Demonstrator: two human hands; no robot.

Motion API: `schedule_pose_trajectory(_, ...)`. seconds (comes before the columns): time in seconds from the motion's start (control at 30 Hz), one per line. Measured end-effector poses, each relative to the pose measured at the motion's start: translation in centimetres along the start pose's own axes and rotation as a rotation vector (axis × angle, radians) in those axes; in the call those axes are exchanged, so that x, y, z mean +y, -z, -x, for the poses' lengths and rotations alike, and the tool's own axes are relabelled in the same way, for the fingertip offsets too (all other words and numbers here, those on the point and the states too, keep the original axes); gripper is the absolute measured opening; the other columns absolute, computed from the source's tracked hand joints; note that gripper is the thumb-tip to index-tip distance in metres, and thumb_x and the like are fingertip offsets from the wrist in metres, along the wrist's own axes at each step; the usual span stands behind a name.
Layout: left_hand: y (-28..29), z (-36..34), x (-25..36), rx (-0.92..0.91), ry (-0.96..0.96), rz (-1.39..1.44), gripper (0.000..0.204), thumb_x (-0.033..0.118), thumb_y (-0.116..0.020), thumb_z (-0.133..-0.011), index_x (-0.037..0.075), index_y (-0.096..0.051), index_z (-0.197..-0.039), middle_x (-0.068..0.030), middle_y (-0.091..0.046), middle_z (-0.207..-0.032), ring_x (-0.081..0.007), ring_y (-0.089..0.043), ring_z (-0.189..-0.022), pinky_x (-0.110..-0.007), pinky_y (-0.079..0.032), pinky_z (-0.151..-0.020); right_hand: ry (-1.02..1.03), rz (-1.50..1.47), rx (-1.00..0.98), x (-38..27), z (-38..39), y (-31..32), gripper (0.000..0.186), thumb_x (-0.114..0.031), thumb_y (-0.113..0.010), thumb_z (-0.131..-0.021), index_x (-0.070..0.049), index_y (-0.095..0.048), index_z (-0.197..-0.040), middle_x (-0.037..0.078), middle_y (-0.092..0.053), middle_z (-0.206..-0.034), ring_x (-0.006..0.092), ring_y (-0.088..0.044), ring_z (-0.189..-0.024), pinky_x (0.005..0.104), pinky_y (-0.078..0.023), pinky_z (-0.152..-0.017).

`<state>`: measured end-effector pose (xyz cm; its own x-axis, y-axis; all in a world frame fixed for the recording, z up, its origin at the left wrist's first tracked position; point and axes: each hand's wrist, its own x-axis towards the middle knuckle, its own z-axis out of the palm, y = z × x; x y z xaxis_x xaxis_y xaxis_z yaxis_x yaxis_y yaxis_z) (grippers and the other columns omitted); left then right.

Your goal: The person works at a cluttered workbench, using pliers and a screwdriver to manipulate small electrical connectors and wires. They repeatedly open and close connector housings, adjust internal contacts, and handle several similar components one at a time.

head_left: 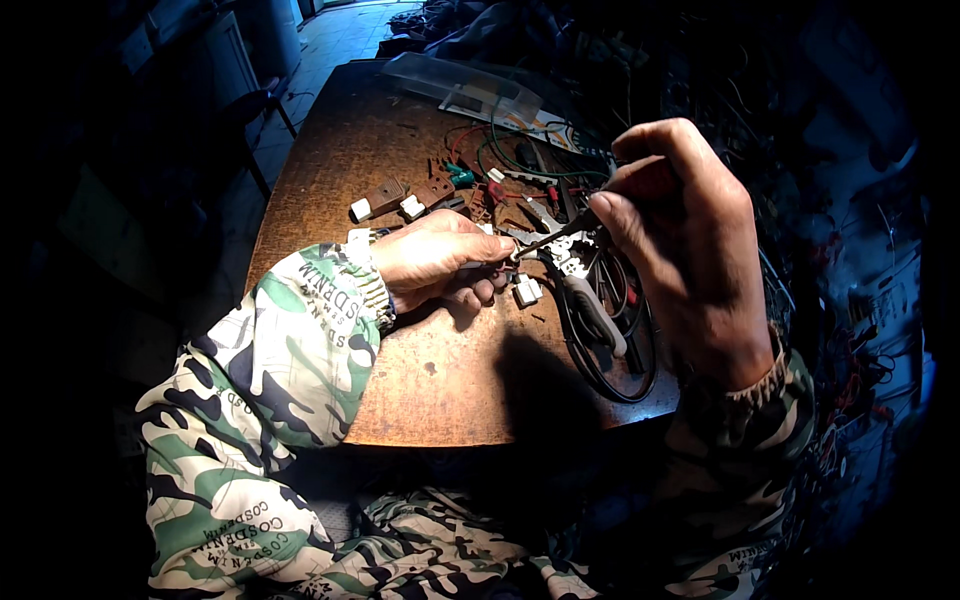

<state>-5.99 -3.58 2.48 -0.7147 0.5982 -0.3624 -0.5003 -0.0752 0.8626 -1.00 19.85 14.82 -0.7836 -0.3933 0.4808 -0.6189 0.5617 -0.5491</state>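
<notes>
My left hand (440, 258) is closed, thumb and fingers pinching a small dark reddish part whose kind I cannot make out, mostly hidden by the fingers. My right hand (690, 240) is raised at the right and wrapped round the handle of a screwdriver (550, 240). Its thin shaft slants down to the left, with the tip at the part by my left thumb. Just under that tip a white block connector (527, 290) lies on the table. Beneath my right hand are pliers (592, 312) with grey grips, beside a looped black cable (575, 365).
The wooden table (420, 400) carries brown connectors with white ends (378, 200) behind my left hand. Farther back lie a green clip (460, 176), thin red and green wires, and a clear plastic box (465, 85). Tangled cables fill the dark area at the right.
</notes>
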Motion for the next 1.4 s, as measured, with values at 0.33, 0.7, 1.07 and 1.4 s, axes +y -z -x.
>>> schedule_pose_trajectory(0.33, -0.6, -1.1, -0.2, 0.039, 0.024, 0.019, 0.032, 0.031, -0.065, -0.107, 0.0, -0.068, -0.101, -0.0057, -0.067, -0.083, -0.0124, -0.067, -0.068, -0.025, -0.058, -0.058, 0.038, -0.106, -0.158, 3.7, -4.2, 1.2, 0.019, -0.009, -0.07, -0.099, 0.003, -0.06, -0.111, 0.009, -0.065, -0.091, 0.017, -0.066, -0.082, 0.0319, -0.059, -0.07)
schedule_pose_trajectory(0.7, -0.6, 1.4, 0.8, 0.123, -0.008, -0.006, 0.028, 0.025, -0.065, -0.106, -0.002, -0.068, -0.101, -0.0053, -0.069, -0.078, -0.0126, -0.07, -0.064, -0.026, -0.06, -0.056, -0.008, -0.15, -0.192, 0.7, -5.1, 0.3, 0.016, -0.009, -0.069, -0.1, 0.003, -0.062, -0.109, 0.014, -0.067, -0.097, 0.0214, -0.07, -0.086, 0.0341, -0.061, -0.073)
schedule_pose_trajectory(1.07, 0.0, 1.3, 0.4, 0.055, -0.019, -0.002, 0.029, 0.028, -0.065, -0.107, -0.001, -0.069, -0.106, -0.0053, -0.069, -0.078, -0.012, -0.07, -0.067, -0.026, -0.059, -0.058, -0.102, -0.112, -0.309, 2.2, -7.1, 1.1, 0.033, -0.016, -0.069, -0.099, 0.009, -0.063, -0.12, 0.018, -0.07, -0.103, 0.0204, -0.072, -0.09, 0.0319, -0.062, -0.077)
schedule_pose_trajectory(1.4, -0.1, 0.9, 0.4, 0.072, -0.004, 0.018, 0.028, 0.027, -0.065, -0.107, -0.001, -0.068, -0.104, -0.0065, -0.069, -0.082, -0.0127, -0.07, -0.067, -0.024, -0.059, -0.057, -0.116, -0.112, -0.318, 2.2, -7.1, 1.4, 0.032, -0.017, -0.071, -0.097, 0.008, -0.063, -0.117, 0.015, -0.07, -0.098, 0.018, -0.07, -0.089, 0.0312, -0.059, -0.078)
